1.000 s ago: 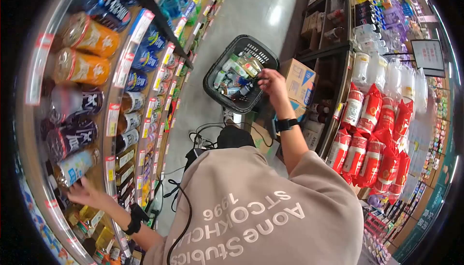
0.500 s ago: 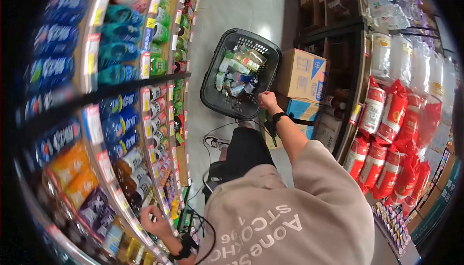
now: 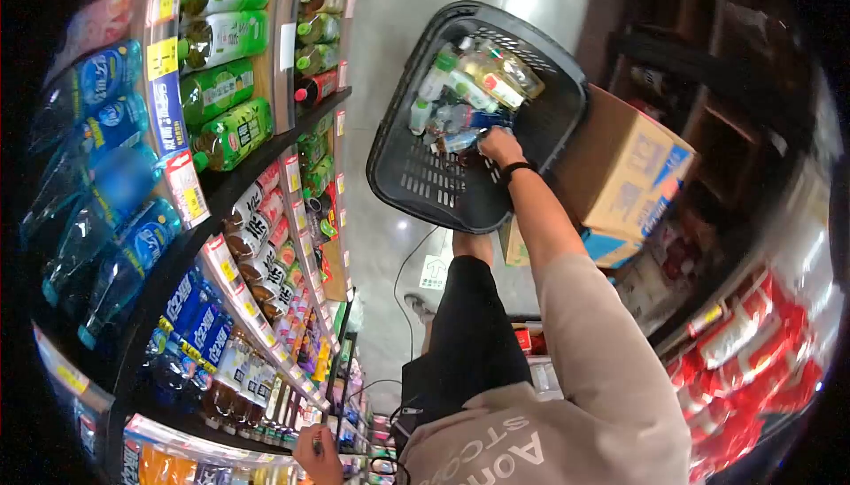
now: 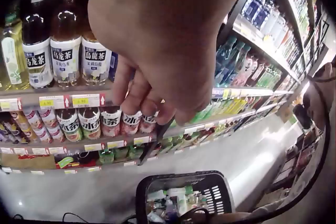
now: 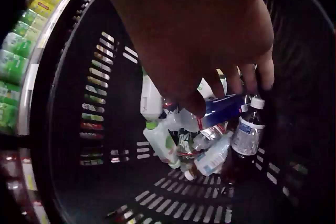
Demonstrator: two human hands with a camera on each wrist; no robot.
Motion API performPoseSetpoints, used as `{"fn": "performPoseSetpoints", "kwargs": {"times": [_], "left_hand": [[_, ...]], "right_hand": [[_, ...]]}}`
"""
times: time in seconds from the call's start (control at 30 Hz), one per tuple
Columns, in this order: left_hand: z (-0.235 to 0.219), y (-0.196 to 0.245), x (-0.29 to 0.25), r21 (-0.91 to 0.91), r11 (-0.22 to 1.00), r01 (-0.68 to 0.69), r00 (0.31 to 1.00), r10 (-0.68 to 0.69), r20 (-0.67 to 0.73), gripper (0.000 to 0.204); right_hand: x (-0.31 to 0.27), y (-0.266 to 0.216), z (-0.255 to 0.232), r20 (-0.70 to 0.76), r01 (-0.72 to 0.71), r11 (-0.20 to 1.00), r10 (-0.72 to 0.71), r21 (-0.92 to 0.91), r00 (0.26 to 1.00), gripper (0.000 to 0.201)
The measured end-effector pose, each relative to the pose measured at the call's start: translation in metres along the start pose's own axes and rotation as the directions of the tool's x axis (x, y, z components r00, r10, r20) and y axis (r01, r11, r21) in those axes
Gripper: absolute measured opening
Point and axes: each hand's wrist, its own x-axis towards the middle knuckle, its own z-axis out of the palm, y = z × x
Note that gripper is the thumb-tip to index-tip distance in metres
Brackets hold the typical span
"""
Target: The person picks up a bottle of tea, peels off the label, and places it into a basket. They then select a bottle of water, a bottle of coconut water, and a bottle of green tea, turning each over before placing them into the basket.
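Note:
My right hand reaches down into a black plastic shopping basket on the floor. Its fingers are bent around a blue-labelled bottle, with the thumb on the near side. Around it lies a pile of drinks: a dark bottle with a white cap, a white bottle with a green cap and a pale-yellow bottle. My left hand hangs beside the drinks shelves, fingers loosely curled and holding nothing. Behind it in the left wrist view are oolong tea bottles.
Shelves of bottled drinks line the left side, with a dark shelf edge jutting toward the aisle. A cardboard box stands right beside the basket. Red packages sit at lower right. A thin cable trails over the floor.
My right hand has gone from beside the basket's rim down among the bottles. My left hand has drawn back from a shelf bottle toward my body. The basket looms larger in view.

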Motion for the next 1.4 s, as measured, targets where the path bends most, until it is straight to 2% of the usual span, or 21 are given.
{"fn": "performPoseSetpoints", "kwargs": {"times": [0.03,0.1,0.27,0.37,0.4,0.43,0.47,0.5,0.53,0.57,0.63,0.73,0.8,0.87,0.93,1.07,1.1,1.17,1.27,1.37,1.4], "left_hand": [[0.002,0.007,0.005,0.031,0.998,-0.056,0.998,0.056,0.013,0.014],[0.006,0.012,0.016,-0.047,0.987,0.153,0.981,-0.146,0.129,0.021],[0.034,0.010,0.036,-0.105,0.981,0.165,0.985,-0.160,0.059,0.024],[0.040,-0.007,0.030,0.006,0.995,0.095,0.973,-0.094,0.212,0.024],[0.039,-0.022,0.024,0.252,0.964,0.090,0.882,-0.194,0.429,0.020],[0.046,0.006,0.039,-0.175,0.980,0.099,0.989,-0.078,0.123,0.007],[0.042,0.007,0.040,-0.066,0.994,0.083,0.992,-0.076,0.106,0.012],[0.046,-0.012,0.031,0.002,0.998,0.059,0.991,-0.059,0.120,0.018],[0.037,0.000,0.036,0.016,0.991,0.134,0.986,-0.134,0.101,0.019],[0.032,0.001,0.035,-0.024,0.995,0.097,0.994,-0.095,0.055,0.019],[0.022,0.003,0.030,-0.116,0.992,0.050,0.998,-0.054,-0.029,0.018],[0.010,0.009,0.003,-0.262,0.965,-0.018,1.000,0.014,-0.017,0.016],[0.010,0.006,-0.015,-0.263,0.962,-0.069,0.997,0.058,-0.050,0.016],[0.007,-0.007,-0.032,-0.268,0.952,-0.146,0.979,0.100,-0.178,0.016],[-0.001,-0.012,-0.049,-0.223,0.946,-0.235,0.936,0.158,-0.316,0.015],[-0.013,-0.038,-0.086,-0.209,0.904,-0.374,0.875,0.269,-0.402,0.019],[-0.012,-0.047,-0.092,-0.243,0.894,-0.377,0.868,0.249,-0.430,0.020],[-0.004,-0.060,-0.099,-0.303,0.873,-0.383,0.841,0.193,-0.506,0.021],[0.036,-0.099,-0.111,-0.206,0.853,-0.480,0.681,0.214,-0.701,0.023],[0.063,-0.130,-0.142,-0.397,0.751,-0.527,0.692,0.109,-0.714,0.024],[0.077,-0.144,-0.149,-0.352,0.777,-0.522,0.654,0.099,-0.750,0.025]], "right_hand": [[0.033,0.021,0.024,-0.085,0.073,0.996,-0.076,-0.044,0.993,0.042],[0.036,0.025,0.019,-0.073,0.082,0.995,-0.087,-0.062,0.994,0.042],[0.081,0.051,0.049,-0.166,0.035,0.970,-0.077,-0.241,0.983,0.032],[0.091,0.069,0.062,-0.181,0.072,0.943,-0.136,-0.324,0.974,0.029],[0.113,0.091,0.074,-0.001,-0.021,0.946,0.021,-0.324,1.000,0.031],[0.102,0.075,0.083,-0.345,-0.121,0.946,0.010,-0.301,0.938,0.026],[0.117,0.085,0.102,-0.322,0.041,0.812,-0.277,-0.582,0.905,0.023],[0.122,0.106,0.104,-0.286,0.217,0.796,-0.436,-0.565,0.853,0.024],[0.159,0.142,0.137,-0.252,0.196,0.671,-0.508,-0.715,0.824,0.026],[0.124,0.117,0.113,-0.200,0.242,0.663,-0.517,-0.708,0.832,0.022],[0.112,0.095,0.117,-0.081,0.111,0.678,-0.245,-0.726,0.966,0.019],[0.064,0.127,0.119,0.037,0.127,0.597,-0.161,-0.792,0.986,0.025],[0.004,0.091,0.128,0.129,0.200,0.592,-0.161,-0.781,0.979,0.031],[-0.091,0.035,0.044,0.090,0.239,0.764,-0.232,-0.599,0.969,0.036],[-0.079,0.044,0.024,0.178,0.369,0.799,-0.323,-0.474,0.929,0.034],[-0.077,0.057,-0.035,0.338,0.395,0.903,-0.324,-0.167,0.884,0.025],[-0.184,0.026,-0.091,0.113,0.497,0.836,-0.484,-0.231,0.868,0.009],[-0.167,0.041,-0.108,0.053,0.429,0.902,-0.432,0.059,0.901,0.007],[-0.203,0.016,-0.122,-0.140,0.319,0.804,-0.289,0.501,0.947,0.012],[-0.270,-0.024,-0.116,-0.283,0.290,0.633,-0.116,0.718,0.952,0.019],[-0.276,-0.030,-0.105,-0.334,0.372,0.481,-0.166,0.794,0.928,0.024]]}}
